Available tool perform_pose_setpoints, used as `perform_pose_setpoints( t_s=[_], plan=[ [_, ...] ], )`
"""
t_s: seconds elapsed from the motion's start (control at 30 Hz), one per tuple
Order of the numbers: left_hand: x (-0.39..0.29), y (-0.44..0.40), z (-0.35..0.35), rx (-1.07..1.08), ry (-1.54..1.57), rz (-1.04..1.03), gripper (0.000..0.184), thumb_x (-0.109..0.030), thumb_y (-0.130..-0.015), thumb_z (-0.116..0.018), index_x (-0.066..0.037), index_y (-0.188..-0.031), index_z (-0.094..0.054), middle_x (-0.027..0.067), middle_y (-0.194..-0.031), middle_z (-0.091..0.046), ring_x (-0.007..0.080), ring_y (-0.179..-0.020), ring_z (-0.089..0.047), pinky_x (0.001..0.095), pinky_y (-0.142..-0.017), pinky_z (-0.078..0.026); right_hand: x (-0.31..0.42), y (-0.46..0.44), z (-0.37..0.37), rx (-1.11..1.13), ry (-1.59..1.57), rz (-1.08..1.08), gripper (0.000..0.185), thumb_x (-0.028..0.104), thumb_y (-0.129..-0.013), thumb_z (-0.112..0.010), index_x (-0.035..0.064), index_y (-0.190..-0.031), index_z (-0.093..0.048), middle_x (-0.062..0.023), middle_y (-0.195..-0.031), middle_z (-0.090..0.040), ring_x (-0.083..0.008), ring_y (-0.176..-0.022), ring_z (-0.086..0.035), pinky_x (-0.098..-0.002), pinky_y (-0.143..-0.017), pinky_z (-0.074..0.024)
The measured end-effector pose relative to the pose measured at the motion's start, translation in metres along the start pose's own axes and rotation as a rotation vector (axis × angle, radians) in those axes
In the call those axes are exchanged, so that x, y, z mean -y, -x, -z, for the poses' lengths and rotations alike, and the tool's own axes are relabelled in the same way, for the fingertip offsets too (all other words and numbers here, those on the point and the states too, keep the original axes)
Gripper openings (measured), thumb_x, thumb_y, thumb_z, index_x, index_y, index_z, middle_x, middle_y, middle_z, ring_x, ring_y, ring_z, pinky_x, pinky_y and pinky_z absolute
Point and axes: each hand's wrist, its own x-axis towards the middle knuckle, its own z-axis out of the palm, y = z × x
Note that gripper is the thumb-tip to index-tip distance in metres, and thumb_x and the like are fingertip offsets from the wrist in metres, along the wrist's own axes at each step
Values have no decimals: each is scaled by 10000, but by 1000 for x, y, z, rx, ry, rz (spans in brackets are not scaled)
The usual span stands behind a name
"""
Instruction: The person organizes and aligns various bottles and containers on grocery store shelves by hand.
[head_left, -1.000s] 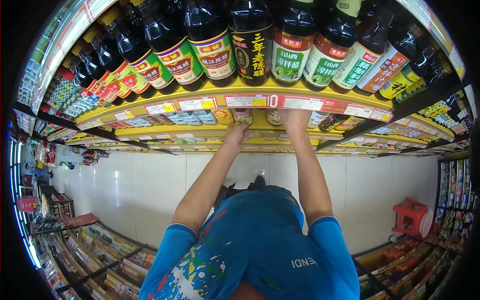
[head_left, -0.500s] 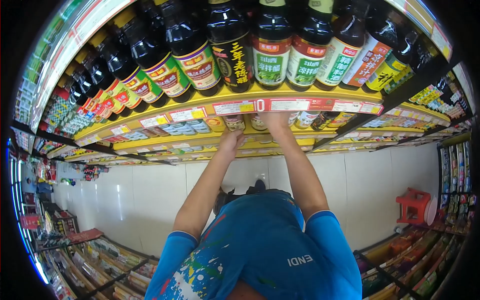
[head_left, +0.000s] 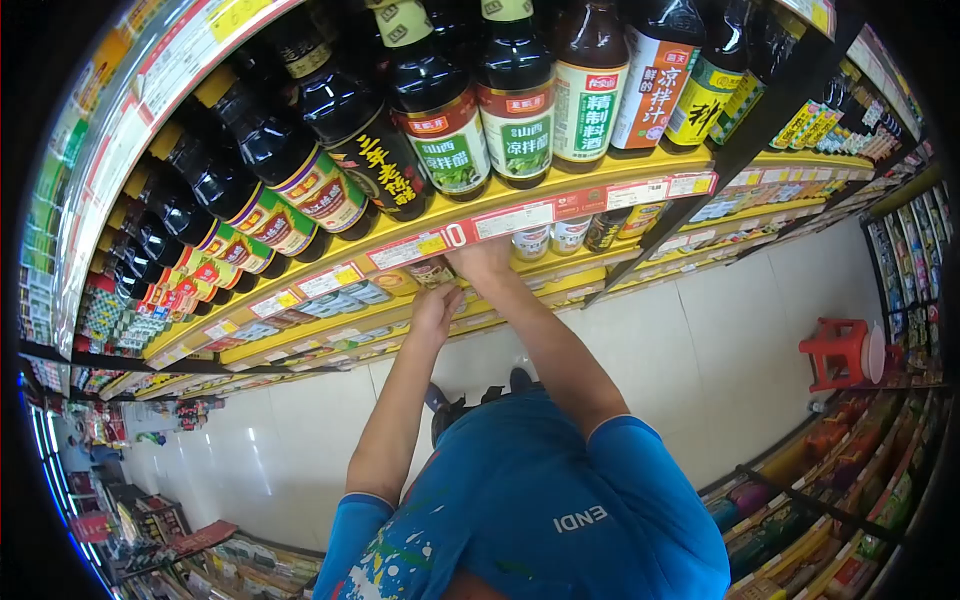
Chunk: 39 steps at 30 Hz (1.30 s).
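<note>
My left hand (head_left: 436, 306) is closed at the front of the lower shelf, just below a jar (head_left: 432, 271) with a dark label; its fingertips are too small to make out. My right hand (head_left: 482, 262) reaches under the price-tag strip (head_left: 505, 219) of the shelf above, and its fingers are hidden there. Above the strip stand dark bottles, among them a black-labelled one (head_left: 385, 175) and a green-and-white-labelled one (head_left: 445, 150). White-lidded cans (head_left: 530, 241) stand on the lower shelf to the right of my right hand.
A black shelf upright (head_left: 745, 130) divides the bays on the right. A red stool (head_left: 836, 352) stands on the pale tiled floor (head_left: 700, 350) at the right. More stocked shelves line the lower right and lower left. My shoes show below the lower shelves.
The view has turned and shifted, so the shelf now slants and its bottles appear further left. Both hands appear further left in the view and closer together, still at the lower shelf.
</note>
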Motion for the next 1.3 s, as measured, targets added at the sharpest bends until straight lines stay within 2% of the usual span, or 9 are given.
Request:
perform_pose_setpoints(
  t_s=[0.2,0.27,0.37,0.47,0.63,0.87,1.0,1.2,1.3],
  plan=[
    [-1,2,-12,54,-31,5,288,6,-770,-489,41,-1039,-391,135,-1000,-471,232,-895,-506,314,-816,-449,-7,3,5,-120,-60,93,240,268,-645,-632,82,-792,-597,-107,-769,-587,-289,-726,-564,-402,-617,-441],
    [1,0,-13,38,-25,24,278,6,-771,-487,42,-1033,-402,139,-995,-477,239,-898,-506,322,-819,-448,-6,11,20,2,-92,-67,226,245,-655,-626,51,-767,-595,-113,-648,-574,-285,-602,-565,-378,-531,-446],
    [-1,7,-22,-14,-44,45,242,-17,-783,-481,52,-1010,-430,149,-1004,-490,257,-930,-503,342,-841,-431,-24,24,42,223,-85,-274,226,232,-695,-612,61,-842,-597,-157,-736,-589,-322,-656,-568,-391,-569,-454],
    [1,12,-31,-10,-71,63,234,-30,-788,-482,50,-1004,-441,149,-999,-494,260,-950,-500,347,-845,-427,-47,39,58,74,-111,-359,206,200,-703,-604,64,-857,-602,-162,-704,-586,-324,-624,-569,-389,-554,-455],
    [2,19,-46,46,-136,157,294,-42,-778,-500,33,-1054,-432,136,-1001,-492,244,-954,-496,325,-821,-431,-82,72,59,169,-14,-479,219,146,-682,-614,39,-872,-599,-156,-706,-589,-296,-662,-579,-376,-586,-456],
    [-4,30,-76,186,-417,-60,533,-81,-768,-545,20,-1238,-314,153,-1178,-420,198,-1094,-416,290,-869,-376,-94,98,46,198,-35,-559,333,131,-664,-621,-14,-959,-565,-197,-952,-561,-312,-885,-543,-348,-772,-433],
    [-15,37,-95,222,-567,-235,591,-77,-773,-546,14,-1277,-251,165,-1304,-305,210,-1196,-317,289,-921,-324,-98,109,44,185,-72,-536,356,132,-664,-620,-28,-975,-555,-196,-956,-562,-316,-887,-542,-354,-767,-434],
    [-36,59,-135,335,-687,-377,534,-110,-788,-551,13,-1246,-305,158,-1277,-352,233,-1165,-372,283,-932,-303,-104,114,36,62,-91,-476,332,99,-641,-618,-38,-931,-531,-209,-869,-560,-344,-804,-547,-386,-710,-440],
    [-40,47,-144,283,-900,-418,476,-144,-790,-562,12,-1199,-375,154,-1225,-420,220,-1128,-414,287,-915,-320,-105,110,38,161,-240,-630,337,79,-647,-617,-43,-946,-518,-202,-871,-567,-294,-783,-571,-352,-681,-457]
  ],
)
